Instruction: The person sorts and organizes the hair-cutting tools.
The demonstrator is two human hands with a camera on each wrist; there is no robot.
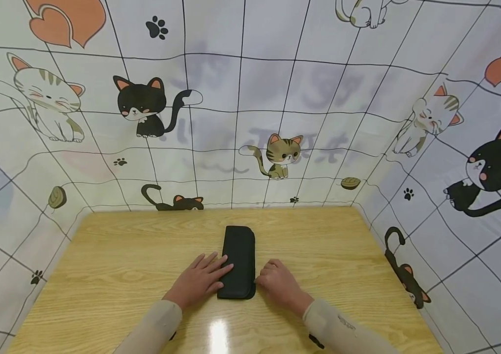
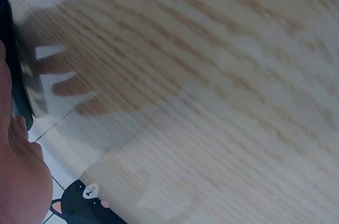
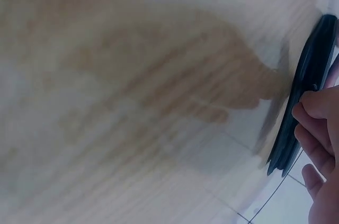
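Observation:
A long, flat black case [image 1: 238, 263] with rounded right-hand corners lies on the wooden table, its length pointing away from me. My left hand [image 1: 200, 280] rests over its left side with fingers spread, the fingertips on the top face. On the opposite side, my right hand [image 1: 280, 284] has curled fingers and pinches at the case's right edge, near the front corner. The right wrist view shows thumb and forefinger meeting at the rim of the case [image 3: 304, 97]; whether they hold a zipper pull is hard to tell. In the left wrist view, only part of the left hand [image 2: 21, 181] appears.
The light wooden table [image 1: 135, 255] has a glossy top that reflects the hands. White cloth walls [image 1: 215, 88] printed with cats and grid lines enclose it at the back and both sides.

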